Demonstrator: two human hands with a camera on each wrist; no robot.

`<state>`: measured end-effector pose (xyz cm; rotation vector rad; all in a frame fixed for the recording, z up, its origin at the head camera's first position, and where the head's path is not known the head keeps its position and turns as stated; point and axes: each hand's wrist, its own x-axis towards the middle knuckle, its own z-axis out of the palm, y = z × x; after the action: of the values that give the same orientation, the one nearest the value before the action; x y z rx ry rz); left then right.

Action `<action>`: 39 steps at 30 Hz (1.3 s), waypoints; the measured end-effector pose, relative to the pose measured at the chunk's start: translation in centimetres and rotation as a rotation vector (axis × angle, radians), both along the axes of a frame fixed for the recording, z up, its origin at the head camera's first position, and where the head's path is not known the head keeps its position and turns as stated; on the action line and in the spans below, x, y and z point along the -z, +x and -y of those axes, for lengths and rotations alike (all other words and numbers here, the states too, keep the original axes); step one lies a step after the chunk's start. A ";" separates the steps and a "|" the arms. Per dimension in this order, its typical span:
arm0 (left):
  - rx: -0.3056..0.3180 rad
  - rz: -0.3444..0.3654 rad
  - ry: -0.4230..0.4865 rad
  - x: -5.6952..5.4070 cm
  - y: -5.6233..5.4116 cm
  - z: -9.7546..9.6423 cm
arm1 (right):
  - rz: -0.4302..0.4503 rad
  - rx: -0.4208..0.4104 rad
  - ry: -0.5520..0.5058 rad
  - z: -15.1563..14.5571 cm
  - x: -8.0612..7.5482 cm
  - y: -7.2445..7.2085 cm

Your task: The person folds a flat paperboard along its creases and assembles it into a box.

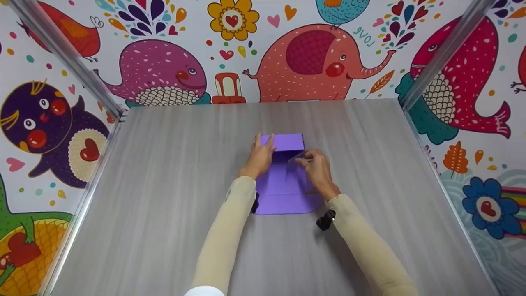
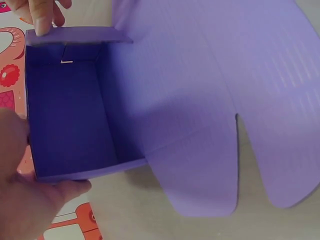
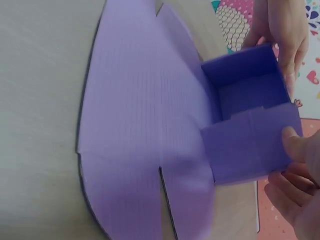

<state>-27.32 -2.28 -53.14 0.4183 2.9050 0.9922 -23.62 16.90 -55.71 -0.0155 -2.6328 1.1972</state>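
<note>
A purple cardboard box [image 1: 282, 142] stands partly folded on the table, its hollow side facing the person and its long lid panel [image 1: 283, 191] lying flat toward them. My left hand [image 1: 259, 158] grips the box's left side, the thumb along the outer wall in the left wrist view. At the other side my right hand [image 1: 317, 166] pinches the edge of a side flap [image 3: 250, 145] between thumb and fingers. That flap stands out across part of the opening. Inside, the box [image 2: 70, 115] shows bare dark purple walls.
The grey wood-grain table [image 1: 164, 164] extends around the box. Behind it rises a wall [image 1: 230, 53] printed with cartoon animals, and metal rails [image 1: 88, 164] run along the table's sides. Slotted side tabs [image 2: 205, 180] spread from the lid panel.
</note>
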 end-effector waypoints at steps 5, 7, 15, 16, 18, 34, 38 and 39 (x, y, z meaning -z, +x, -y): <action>-0.007 0.009 0.000 0.0 -0.1 0.0 | 0.088 -0.014 0.029 -0.6 -0.5 -1.3; -0.003 0.012 -0.002 0.0 -0.1 0.0 | 0.131 -0.025 0.025 -0.8 -0.7 -1.7; 0.009 -0.007 0.009 -0.2 -0.4 0.2 | 0.184 -0.154 0.116 -0.9 -1.3 -2.9; 0.010 -0.011 0.013 -0.2 -0.4 0.3 | 0.176 -0.175 0.146 -0.9 -1.3 -3.0; 0.008 -0.005 0.015 -0.2 -0.4 0.3 | 0.171 -0.207 0.189 -0.8 -1.2 -3.1; -0.002 -0.012 0.023 0.2 -0.4 0.3 | 0.193 -0.119 0.309 -0.3 -0.6 -3.8; 0.005 -0.013 0.022 0.1 -0.3 0.2 | 0.244 -0.109 0.322 -0.3 -0.2 -3.9; 0.008 -0.014 0.023 0.1 -0.3 0.2 | 0.249 -0.108 0.324 -0.3 -0.2 -4.0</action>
<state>-27.62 -2.50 -53.25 0.4390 2.9047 1.0265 -27.61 17.16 -55.53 0.0390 -3.0525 0.8306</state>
